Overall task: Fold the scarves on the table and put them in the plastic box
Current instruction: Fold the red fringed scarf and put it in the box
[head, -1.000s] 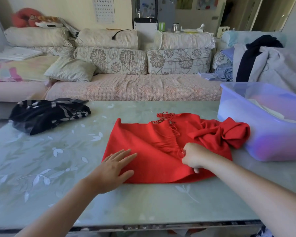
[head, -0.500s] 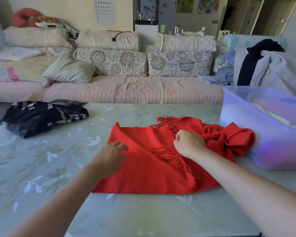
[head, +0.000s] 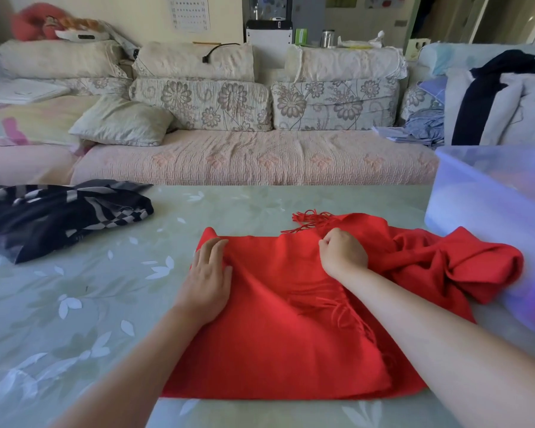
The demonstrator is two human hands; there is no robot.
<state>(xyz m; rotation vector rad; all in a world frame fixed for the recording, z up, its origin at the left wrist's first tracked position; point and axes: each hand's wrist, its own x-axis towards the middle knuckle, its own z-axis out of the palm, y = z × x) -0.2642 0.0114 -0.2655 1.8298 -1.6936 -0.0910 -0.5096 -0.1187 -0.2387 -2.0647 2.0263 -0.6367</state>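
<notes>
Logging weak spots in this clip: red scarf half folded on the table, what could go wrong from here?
The right end of the red scarf lies bunched beside the plastic box; folding over that lump would likely give a bulky, crooked bundle. Fringe pokes out past the far edge beside the right hand, which grips the cloth; it may end up outside the fold. The left hand rests flat on the left edge, so a pull could drag layers askew.

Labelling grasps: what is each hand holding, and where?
Right hand grips the red scarf at its far edge, by the fringe. Left hand lies flat on the scarf's far left corner, holding nothing.
</notes>
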